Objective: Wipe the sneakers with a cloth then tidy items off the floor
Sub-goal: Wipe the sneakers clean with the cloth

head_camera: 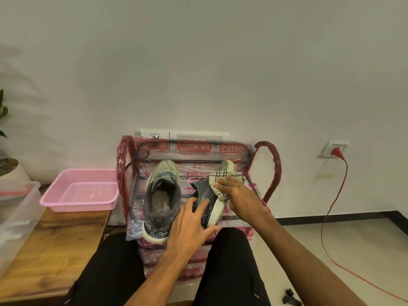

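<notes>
Gripping the cloth (223, 180) in the right hand (239, 194), pressing it on the sneaker (204, 191) tipped sideways on the rack (273, 164). Steadying the heel with the left hand (189, 224), flat and spread. Seeing its long axis running away, toe far, nearer the right hand.

The clear plastic wrap (239, 156) over the red metal shoe rack (271, 151) carries red labels (194, 146) with white lettering. Three sit along the rack's 12 o'clock rail. The middle one reads "Patelsa", the one towards 1 o'clock "Patels", and the one towards 11 o'clock only "sa". Small red print beneath reads "Redg No. 4018662". At 6 o'clock, a lower label shows part of "Patelsa"; the others there are too blurred to read.
</notes>
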A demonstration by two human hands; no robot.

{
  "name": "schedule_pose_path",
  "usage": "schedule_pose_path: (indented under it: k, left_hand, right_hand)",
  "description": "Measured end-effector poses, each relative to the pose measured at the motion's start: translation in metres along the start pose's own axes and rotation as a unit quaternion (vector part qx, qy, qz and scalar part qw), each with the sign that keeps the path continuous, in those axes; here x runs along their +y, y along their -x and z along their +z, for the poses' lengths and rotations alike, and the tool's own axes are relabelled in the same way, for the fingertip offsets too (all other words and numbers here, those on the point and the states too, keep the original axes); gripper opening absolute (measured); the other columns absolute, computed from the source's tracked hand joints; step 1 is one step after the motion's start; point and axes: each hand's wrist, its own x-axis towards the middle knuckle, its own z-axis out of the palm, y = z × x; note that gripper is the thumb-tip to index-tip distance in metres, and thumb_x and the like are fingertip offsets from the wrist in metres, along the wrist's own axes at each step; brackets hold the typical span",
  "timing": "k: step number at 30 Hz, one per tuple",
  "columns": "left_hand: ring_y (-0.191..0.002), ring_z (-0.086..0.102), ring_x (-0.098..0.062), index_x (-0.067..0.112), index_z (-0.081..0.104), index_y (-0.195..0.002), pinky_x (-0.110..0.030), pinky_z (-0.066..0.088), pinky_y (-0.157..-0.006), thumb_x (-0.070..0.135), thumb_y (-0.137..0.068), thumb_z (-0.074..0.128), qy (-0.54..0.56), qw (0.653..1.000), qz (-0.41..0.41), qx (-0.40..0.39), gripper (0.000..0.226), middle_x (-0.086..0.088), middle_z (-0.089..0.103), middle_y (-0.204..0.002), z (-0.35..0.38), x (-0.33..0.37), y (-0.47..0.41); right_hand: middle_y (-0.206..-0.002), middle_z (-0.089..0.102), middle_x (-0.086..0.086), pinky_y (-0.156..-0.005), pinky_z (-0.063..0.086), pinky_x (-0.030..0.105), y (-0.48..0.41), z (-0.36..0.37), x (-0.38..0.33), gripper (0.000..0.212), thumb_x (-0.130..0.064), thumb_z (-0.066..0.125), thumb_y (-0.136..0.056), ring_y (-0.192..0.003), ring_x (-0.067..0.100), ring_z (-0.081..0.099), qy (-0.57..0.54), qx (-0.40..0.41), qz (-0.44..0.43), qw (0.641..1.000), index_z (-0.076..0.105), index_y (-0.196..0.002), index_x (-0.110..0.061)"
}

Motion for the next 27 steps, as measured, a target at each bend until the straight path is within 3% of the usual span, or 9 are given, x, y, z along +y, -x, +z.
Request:
schedule_pose_path:
  k: [5,9,11,15,21,27]
  left_hand:
    - [-0.137,0.031,-0.015,0.032,0.028,-0.147,-0.031,0.036,-0.107,0.059,-0.081,0.065,0.013,1.000,-0.004,0.008,0.080,0.003,0.028,-0.150,0.000,0.005,0.000]
    - [-0.131,0.038,-0.012,0.027,0.038,-0.132,-0.026,0.039,-0.103,0.056,-0.081,0.066,0.045,0.998,-0.008,0.036,0.065,0.007,0.036,-0.142,0.004,0.007,0.005]
    - [-0.126,0.042,-0.012,0.024,0.039,-0.124,-0.027,0.042,-0.101,0.057,-0.081,0.065,0.040,0.998,-0.016,0.040,0.061,0.006,0.041,-0.137,0.006,0.008,0.007]
    - [-0.115,0.046,-0.013,0.022,0.038,-0.115,-0.025,0.044,-0.094,0.056,-0.082,0.066,0.018,0.999,-0.001,0.050,0.055,0.003,0.045,-0.129,0.005,0.013,0.005]
    - [-0.116,0.047,-0.010,0.024,0.036,-0.117,-0.024,0.046,-0.093,0.052,-0.081,0.068,0.036,0.998,-0.001,0.058,0.055,0.006,0.048,-0.126,0.007,0.011,0.005]
    - [-0.112,0.046,-0.013,0.021,0.036,-0.115,-0.023,0.043,-0.092,0.054,-0.084,0.064,0.000,0.998,0.011,0.056,0.053,0.003,0.048,-0.122,0.006,0.012,0.006]
  right_hand:
    - [-0.157,0.030,-0.001,-0.116,0.023,0.033,0.006,0.000,-0.021,0.067,-0.004,0.057,-0.090,-0.147,0.022,0.021,0.028,-0.007,0.002,1.000,0.033,-0.150,-0.020]
    - [-0.158,0.028,0.004,-0.111,0.004,0.025,0.014,0.002,-0.029,0.070,-0.001,0.061,-0.088,-0.147,0.024,0.021,0.050,-0.021,-0.078,0.995,0.032,-0.150,-0.015]
    - [-0.155,0.033,0.006,-0.112,0.008,0.027,0.007,0.004,-0.017,0.069,-0.001,0.065,-0.087,-0.145,0.025,0.026,0.062,-0.003,-0.078,0.995,0.036,-0.148,-0.015]
    - [-0.155,0.033,0.008,-0.119,0.019,0.037,-0.009,0.002,-0.015,0.060,0.001,0.055,-0.093,-0.146,0.026,0.024,0.066,0.012,-0.019,0.998,0.035,-0.148,-0.013]
    - [-0.150,0.043,0.008,-0.113,0.016,0.033,0.007,0.012,-0.029,0.064,0.004,0.063,-0.083,-0.143,0.026,0.032,0.047,-0.009,-0.129,0.990,0.046,-0.142,-0.013]
    - [-0.158,0.026,0.013,-0.119,0.012,0.036,-0.019,0.008,-0.029,0.060,0.007,0.050,-0.089,-0.147,0.027,0.019,0.041,0.003,-0.028,0.999,0.045,-0.143,-0.018]
